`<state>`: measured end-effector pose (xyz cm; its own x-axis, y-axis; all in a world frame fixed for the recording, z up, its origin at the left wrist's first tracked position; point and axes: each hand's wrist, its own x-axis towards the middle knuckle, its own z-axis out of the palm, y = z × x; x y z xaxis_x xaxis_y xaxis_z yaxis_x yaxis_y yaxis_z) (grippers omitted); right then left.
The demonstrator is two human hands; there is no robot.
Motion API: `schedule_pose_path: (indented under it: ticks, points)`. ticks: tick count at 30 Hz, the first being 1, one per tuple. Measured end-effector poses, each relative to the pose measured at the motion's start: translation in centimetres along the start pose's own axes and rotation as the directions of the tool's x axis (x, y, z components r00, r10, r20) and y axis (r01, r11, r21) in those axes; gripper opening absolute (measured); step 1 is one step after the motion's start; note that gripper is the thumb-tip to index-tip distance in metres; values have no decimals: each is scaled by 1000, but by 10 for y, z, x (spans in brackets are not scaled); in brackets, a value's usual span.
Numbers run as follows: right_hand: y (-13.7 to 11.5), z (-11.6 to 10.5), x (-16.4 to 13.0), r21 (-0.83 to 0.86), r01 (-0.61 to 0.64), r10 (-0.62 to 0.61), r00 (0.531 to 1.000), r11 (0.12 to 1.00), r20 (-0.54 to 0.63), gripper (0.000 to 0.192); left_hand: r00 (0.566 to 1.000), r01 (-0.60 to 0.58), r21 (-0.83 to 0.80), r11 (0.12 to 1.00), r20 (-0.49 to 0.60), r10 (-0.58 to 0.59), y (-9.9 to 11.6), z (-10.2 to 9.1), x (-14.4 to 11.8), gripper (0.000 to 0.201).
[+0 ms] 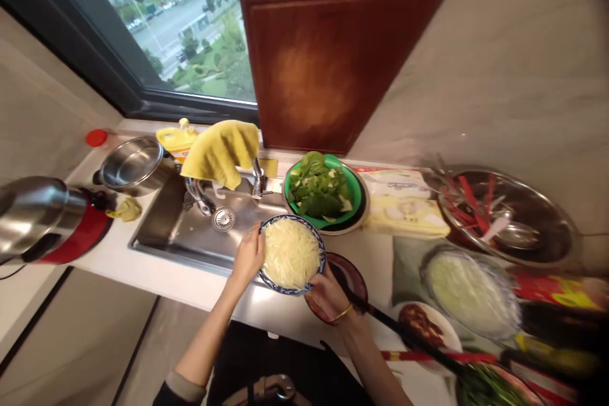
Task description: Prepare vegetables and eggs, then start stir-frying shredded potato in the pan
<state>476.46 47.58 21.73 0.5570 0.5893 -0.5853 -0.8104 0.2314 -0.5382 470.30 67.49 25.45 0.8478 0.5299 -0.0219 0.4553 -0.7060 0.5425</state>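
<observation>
I hold a blue-rimmed bowl point(291, 255) of pale shredded strips with both hands, over the right edge of the steel sink point(190, 228). My left hand point(248, 257) grips the bowl's left rim. My right hand point(327, 295) supports its lower right side from beneath; a thin gold bangle sits on that wrist. Just behind the bowl stands a green bowl point(323, 189) of leafy greens. A dark red dish point(352, 276) lies partly hidden under my right hand.
A yellow cloth point(222, 151) hangs over the faucet. A steel pot point(130, 165) and a steel kettle point(42, 216) stand left of the sink. To the right are a steel basin of utensils point(509, 216), a covered bowl point(471, 292) and plates of food. A wooden board point(333, 51) leans on the wall.
</observation>
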Motion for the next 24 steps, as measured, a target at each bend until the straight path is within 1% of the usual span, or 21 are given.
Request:
schedule_pose_path:
  ticks: [1, 2, 4, 6, 9, 12, 15, 20, 24]
  points:
    - [10, 10, 6, 7, -2, 2, 1000, 1000, 0, 63, 997, -65, 49, 997, -40, 67, -7, -4, -3, 48]
    - [19, 19, 11, 9, -5, 5, 1000, 1000, -3, 63, 989, -138, 94, 986, -46, 143, -15, -8, -6, 52]
    - [37, 38, 22, -4, -7, 6, 1000, 1000, -13, 61, 966, -256, 146, 956, 19, 256, -31, -15, -11, 61]
    - [53, 55, 30, -19, -8, 8, 1000, 1000, -19, 57, 949, -311, 156, 937, 92, 300, -49, -19, -13, 74]
    - [72, 77, 41, -25, -13, 12, 999, 1000, -31, 56, 947, -316, 165, 934, 119, 300, -77, -22, -9, 89]
    - [89, 92, 53, -17, -13, 12, 998, 1000, -58, 57, 955, -291, 164, 943, 107, 276, -101, -23, 0, 94]
    - [102, 101, 65, -10, -6, 5, 995, 1000, -97, 59, 956, -285, 143, 948, 109, 272, -119, -21, 10, 96]
    - [115, 107, 78, -19, 19, -22, 983, 1000, -184, 64, 948, -300, 78, 951, 133, 288, -135, -11, 24, 96]
    - [116, 107, 82, -30, 34, -39, 979, 999, -198, 66, 945, -307, 28, 951, 132, 301, -139, -2, 31, 95]
